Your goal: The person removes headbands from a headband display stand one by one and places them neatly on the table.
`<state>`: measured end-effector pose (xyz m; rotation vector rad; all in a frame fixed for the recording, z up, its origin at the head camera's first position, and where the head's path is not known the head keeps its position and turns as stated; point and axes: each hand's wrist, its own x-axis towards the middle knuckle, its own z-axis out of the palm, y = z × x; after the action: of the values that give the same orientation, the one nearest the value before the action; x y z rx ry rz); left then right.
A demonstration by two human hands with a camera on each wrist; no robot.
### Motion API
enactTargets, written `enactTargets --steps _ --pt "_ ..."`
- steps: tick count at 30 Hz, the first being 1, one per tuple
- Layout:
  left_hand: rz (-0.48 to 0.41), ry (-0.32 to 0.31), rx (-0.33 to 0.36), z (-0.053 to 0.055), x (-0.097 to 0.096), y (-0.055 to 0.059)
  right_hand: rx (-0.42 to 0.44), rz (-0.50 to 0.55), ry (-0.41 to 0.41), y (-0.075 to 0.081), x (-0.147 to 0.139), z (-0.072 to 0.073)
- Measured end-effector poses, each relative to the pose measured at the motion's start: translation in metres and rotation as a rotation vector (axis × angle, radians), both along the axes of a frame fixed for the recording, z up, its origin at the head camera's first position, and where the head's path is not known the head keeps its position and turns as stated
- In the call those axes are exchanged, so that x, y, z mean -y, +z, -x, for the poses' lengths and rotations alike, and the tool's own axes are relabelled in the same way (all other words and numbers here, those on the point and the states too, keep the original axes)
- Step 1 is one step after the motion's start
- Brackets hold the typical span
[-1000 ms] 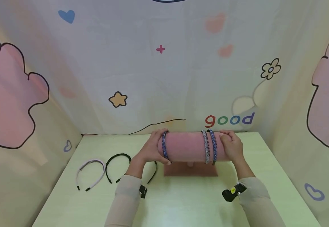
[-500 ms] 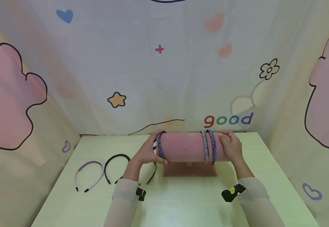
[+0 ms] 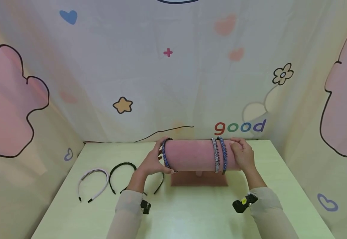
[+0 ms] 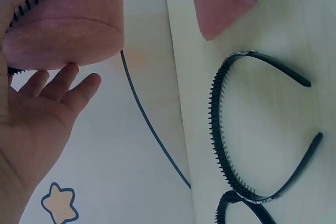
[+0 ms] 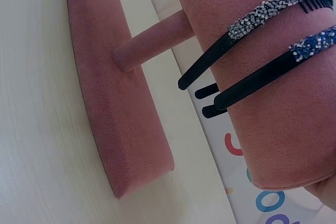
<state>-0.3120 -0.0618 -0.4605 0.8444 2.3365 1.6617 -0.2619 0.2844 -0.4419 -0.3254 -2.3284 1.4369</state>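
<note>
A pink padded roll [image 3: 189, 155] stands on a post over a flat pink base [image 3: 199, 179]. At the roll's left end my left hand [image 3: 150, 164] holds a blue glittery toothed headband [image 3: 165, 154], thumb low and fingers at the top. In the left wrist view the other fingers of that hand [image 4: 42, 124] spread beneath the roll's end. My right hand [image 3: 244, 156] grips the roll's right end, thumb on its front. Between the hands, a silver glittery headband [image 5: 273, 11] and another blue one [image 5: 310, 45] sit side by side round the roll, their black tips sticking out below.
On the left of the pale table [image 3: 188, 215] lie a white headband [image 3: 95, 170] and a black headband [image 3: 111, 177]. A further dark headband [image 4: 215, 119] lies partly behind my left arm in the head view. Printed cloth walls [image 3: 149, 73] enclose the table.
My left hand has moved left with the blue headband, bringing it from on the roll to the roll's left end. The right hand keeps its grip on the right end.
</note>
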Motion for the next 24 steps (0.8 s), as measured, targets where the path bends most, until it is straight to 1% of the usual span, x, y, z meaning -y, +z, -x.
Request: enactTargets --steps 5,7,10,13,18,20,22,24 --pt "0.049 0.004 -0.023 0.0 0.001 -0.004 -0.02 -0.004 -0.003 0.0 0.0 0.001" --pt "0.061 0.011 -0.032 0.0 0.002 -0.004 -0.016 0.003 -0.001 0.001 0.0 0.001" --pt "0.067 0.026 -0.029 -0.001 0.003 -0.005 0.0 0.012 0.002 0.0 0.0 0.001" --pt "0.046 0.019 -0.033 -0.001 0.006 -0.005 0.013 0.016 0.004 0.0 0.001 0.001" --pt "0.004 -0.009 -0.062 -0.001 0.011 -0.008 0.018 0.01 -0.002 -0.001 0.0 0.001" --pt "-0.029 -0.014 -0.041 -0.002 0.013 -0.01 0.015 0.008 -0.003 -0.001 0.0 0.001" --pt "-0.062 -0.008 0.003 -0.002 0.015 -0.013 0.011 0.006 -0.003 -0.001 -0.001 0.002" --pt "-0.081 0.016 0.052 -0.004 0.017 -0.014 0.007 0.006 0.0 -0.002 -0.001 0.002"
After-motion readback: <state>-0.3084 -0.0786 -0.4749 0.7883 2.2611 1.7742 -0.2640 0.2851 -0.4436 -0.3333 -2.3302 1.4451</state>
